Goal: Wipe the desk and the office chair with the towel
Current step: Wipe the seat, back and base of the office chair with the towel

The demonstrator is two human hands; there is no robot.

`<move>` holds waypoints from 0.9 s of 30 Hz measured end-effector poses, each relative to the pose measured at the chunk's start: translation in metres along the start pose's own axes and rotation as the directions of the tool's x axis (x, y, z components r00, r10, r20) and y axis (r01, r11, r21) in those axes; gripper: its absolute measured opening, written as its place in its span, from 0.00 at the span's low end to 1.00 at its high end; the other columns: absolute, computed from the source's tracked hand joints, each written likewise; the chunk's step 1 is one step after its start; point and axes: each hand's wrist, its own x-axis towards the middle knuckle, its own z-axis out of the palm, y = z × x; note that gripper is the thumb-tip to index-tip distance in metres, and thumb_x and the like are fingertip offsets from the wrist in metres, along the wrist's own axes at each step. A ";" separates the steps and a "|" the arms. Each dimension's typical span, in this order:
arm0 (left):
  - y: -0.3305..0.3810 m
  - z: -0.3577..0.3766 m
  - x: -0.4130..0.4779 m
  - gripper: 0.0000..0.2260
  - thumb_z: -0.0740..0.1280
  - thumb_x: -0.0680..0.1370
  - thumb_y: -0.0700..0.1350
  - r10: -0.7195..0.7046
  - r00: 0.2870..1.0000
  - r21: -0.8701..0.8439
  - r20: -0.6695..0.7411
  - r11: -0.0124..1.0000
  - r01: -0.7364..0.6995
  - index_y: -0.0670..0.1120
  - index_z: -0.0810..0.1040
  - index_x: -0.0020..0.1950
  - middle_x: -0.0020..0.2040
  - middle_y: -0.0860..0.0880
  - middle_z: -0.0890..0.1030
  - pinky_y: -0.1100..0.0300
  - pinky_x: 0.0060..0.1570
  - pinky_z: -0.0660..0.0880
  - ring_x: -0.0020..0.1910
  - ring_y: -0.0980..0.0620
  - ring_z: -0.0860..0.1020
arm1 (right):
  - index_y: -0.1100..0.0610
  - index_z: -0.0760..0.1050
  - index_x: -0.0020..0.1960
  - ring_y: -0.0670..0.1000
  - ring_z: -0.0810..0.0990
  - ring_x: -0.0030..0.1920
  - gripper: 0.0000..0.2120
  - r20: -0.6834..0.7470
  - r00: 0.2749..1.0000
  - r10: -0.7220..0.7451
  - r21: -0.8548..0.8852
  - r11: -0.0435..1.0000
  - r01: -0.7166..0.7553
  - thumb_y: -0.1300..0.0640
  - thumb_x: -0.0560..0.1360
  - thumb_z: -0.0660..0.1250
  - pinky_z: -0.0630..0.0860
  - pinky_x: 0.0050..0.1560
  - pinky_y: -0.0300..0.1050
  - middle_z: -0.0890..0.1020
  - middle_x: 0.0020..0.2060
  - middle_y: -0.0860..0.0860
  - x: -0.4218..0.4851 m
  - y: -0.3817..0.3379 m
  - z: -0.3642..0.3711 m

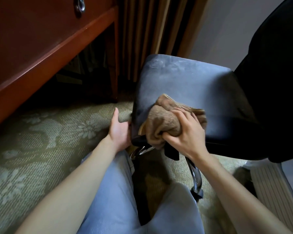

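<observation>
The red-brown desk (41, 48) fills the upper left, its edge slanting down over the patterned carpet (41, 132); nothing touches it at this moment.

Further right, the left hand (119, 130) comes up from a bare forearm with the palm turned toward the chair and the thumb straight up. Its fingers reach to the near left edge of the seat (184, 78), where the tips are lost in shadow. It reads as a spread, unclenched hand steadying the seat rather than holding anything.

Next comes the towel (166, 122), brown and bunched into a wad on the near corner of the blue-grey seat, draping a little over the edge. It looks soft, light and limp (it would fold wherever it is pinched), so a fistful of the gathered middle is probably the best hold, leaving a padded face to rub with.

The right hand (184, 130) does just that: fingers curled over the top, thumb dug into the folds beneath, wrist bent down from a forearm entering at lower right.

Beyond it stands the black backrest (269, 81), and a chrome leg (195, 173) runs down under the seat
</observation>
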 end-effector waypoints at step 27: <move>-0.008 -0.008 0.002 0.50 0.51 0.73 0.79 0.042 0.999 -0.157 0.005 0.987 -0.040 0.36 0.81 0.66 0.71 0.31 0.74 0.40 0.62 0.71 0.61 0.34 0.81 | 0.39 0.68 0.74 0.55 0.64 0.76 0.43 0.713 0.654 -0.253 -0.348 0.682 0.643 0.29 0.61 0.65 0.57 0.76 0.58 0.72 0.73 0.45 0.074 -0.063 0.011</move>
